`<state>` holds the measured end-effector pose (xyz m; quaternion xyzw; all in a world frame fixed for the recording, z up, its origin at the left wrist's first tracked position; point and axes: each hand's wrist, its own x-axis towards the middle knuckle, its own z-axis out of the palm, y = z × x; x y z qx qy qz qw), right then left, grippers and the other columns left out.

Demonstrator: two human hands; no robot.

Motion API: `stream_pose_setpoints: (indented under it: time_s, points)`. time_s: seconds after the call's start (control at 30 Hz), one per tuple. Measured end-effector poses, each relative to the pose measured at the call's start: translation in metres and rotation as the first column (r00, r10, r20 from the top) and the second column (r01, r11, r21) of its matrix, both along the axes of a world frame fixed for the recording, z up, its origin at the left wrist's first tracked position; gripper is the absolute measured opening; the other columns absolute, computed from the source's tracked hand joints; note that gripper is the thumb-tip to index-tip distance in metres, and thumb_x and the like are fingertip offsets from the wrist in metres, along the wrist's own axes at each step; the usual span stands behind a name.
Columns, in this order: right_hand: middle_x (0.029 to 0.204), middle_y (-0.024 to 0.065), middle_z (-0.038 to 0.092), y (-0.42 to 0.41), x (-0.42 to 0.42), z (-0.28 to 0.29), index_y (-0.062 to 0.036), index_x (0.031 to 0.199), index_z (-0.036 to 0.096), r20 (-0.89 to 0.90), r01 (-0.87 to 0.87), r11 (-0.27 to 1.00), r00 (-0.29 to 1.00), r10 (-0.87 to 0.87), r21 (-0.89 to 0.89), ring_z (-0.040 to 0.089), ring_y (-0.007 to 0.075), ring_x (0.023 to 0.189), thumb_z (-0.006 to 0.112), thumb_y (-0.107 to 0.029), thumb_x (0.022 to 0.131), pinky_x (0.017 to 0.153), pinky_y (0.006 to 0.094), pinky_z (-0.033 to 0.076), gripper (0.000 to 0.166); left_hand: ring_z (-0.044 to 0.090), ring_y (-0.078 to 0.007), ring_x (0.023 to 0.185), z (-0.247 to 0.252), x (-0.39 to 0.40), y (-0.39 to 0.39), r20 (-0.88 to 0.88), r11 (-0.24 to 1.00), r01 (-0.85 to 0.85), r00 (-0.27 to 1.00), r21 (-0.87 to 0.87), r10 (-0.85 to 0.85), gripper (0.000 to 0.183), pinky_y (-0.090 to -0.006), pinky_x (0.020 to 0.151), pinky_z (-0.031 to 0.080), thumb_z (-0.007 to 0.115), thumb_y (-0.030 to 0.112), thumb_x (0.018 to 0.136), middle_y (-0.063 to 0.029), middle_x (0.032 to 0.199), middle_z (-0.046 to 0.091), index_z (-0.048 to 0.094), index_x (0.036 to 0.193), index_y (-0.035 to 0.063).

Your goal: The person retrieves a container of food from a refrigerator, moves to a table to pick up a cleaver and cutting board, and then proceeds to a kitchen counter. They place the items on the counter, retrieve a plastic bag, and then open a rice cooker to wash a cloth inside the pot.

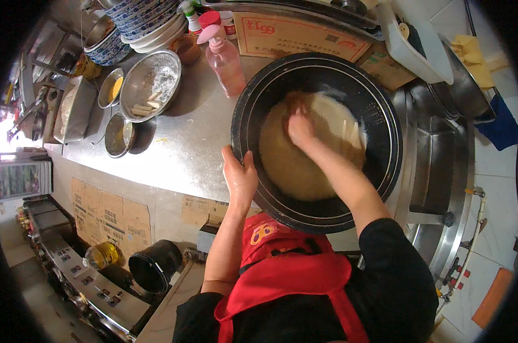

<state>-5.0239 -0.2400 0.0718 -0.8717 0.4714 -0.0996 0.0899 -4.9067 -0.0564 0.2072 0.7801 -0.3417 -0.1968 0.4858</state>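
A large black round pot [377, 171], with pale ring lines and scale marks inside, stands at the table's edge before me. It contains cloudy beige liquid [310, 171]. My right hand [301, 126] reaches into the liquid, its fingertips sunk and hidden; whether they hold anything cannot be told. My left hand [240, 173] grips the pot's left rim, with thumb and fingers on either side. Pale strips [351, 133] show in the liquid right of my right hand.
Left on the steel table [190, 141] are a metal bowl [173, 85] with pale sticks, smaller metal bowls and stacked patterned bowls [143, 21]. A pink pump bottle [226, 64] and a cardboard box [297, 36] stand behind the pot; a steel sink [432, 167] lies to the right.
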Motion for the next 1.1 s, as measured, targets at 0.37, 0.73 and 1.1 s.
stream_pose_setpoints:
  time_s: [0.37,0.73,1.1]
  points:
    - [0.135,0.0284,0.033,-0.009,-0.011,-0.002,0.0069,0.131,0.033,0.005,0.093,0.976,0.996,-0.094,-0.198,0.033,0.04,0.125,0.055,-0.027,0.081,0.105,0.0415,0.029,0.065,0.058,-0.0418,0.077,0.0,-0.004,-0.001,0.026,1.0,0.014,1.0,-0.01,-0.014,0.031,-0.0419,0.068,0.045,0.057,0.006,0.082,-0.0257,0.083,0.058,0.041,0.106,-0.004]
    - [0.126,0.0162,0.045,0.01,-0.003,0.042,-0.0004,0.103,0.054,-0.045,0.007,1.0,0.999,-0.008,-0.023,0.047,0.0306,0.112,0.048,-0.009,0.082,0.097,0.0478,0.034,0.024,0.056,-0.0266,0.078,0.0,0.003,0.008,-0.01,0.998,-0.034,0.999,0.052,0.034,0.033,-0.0351,0.072,0.044,0.058,0.007,0.084,-0.018,0.087,0.057,0.042,0.11,-0.0044]
    - [0.105,0.0187,0.06,0.114,-0.022,0.041,-0.0056,0.106,0.059,0.27,-0.389,0.63,0.921,0.281,0.672,0.059,0.0307,0.099,0.044,-0.015,0.086,0.085,0.0388,0.045,0.027,0.06,-0.0405,0.081,-0.001,0.002,0.005,0.015,1.0,-0.006,1.0,0.027,0.006,0.033,-0.0404,0.07,0.046,0.056,0.005,0.083,-0.0262,0.086,0.06,0.039,0.11,-0.0042]
